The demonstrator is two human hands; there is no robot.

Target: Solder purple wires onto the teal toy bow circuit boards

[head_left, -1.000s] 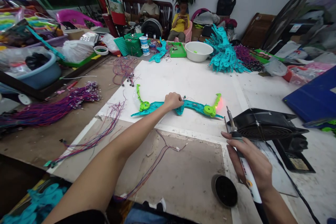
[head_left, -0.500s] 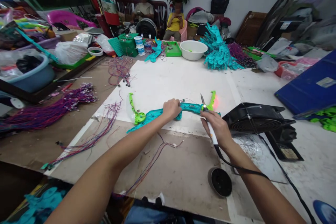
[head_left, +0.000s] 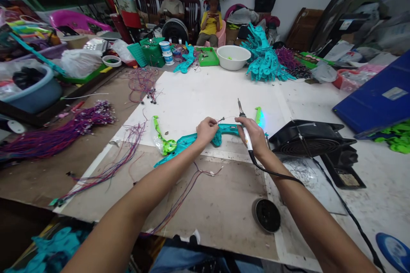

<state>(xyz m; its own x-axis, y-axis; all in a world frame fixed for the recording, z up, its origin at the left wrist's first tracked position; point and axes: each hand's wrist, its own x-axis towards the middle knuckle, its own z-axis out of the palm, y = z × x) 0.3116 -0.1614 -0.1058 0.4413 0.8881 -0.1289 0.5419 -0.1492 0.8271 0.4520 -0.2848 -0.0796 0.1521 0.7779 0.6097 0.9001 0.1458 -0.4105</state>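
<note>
In the head view my left hand [head_left: 207,130] is closed in a pinch over the middle of a teal plastic bow-shaped toy body [head_left: 187,140]. Thin wires with a small dark part [head_left: 221,119] stick out at its fingertips. My right hand [head_left: 255,135] is wrapped round the white handle of a soldering iron [head_left: 246,134], whose metal tip points up and away from the toy. Some fingers of this hand are close to a fine wire leading from the left. Green curved arms [head_left: 156,128] sit at the toy's ends, and a blue light glows by the right one.
Loose red and blue wires [head_left: 128,149] lie left. A black fan [head_left: 310,138] stands right of my right hand, with a round dark tin [head_left: 266,216] nearer me. Behind are a white bowl [head_left: 233,58] and stacked teal parts [head_left: 261,57]. Two people sit beyond the table.
My left hand has gone from a fist on the toy to a pinch with wires at the fingertips. My right hand and the soldering iron moved left. The glow changed from red to blue.
</note>
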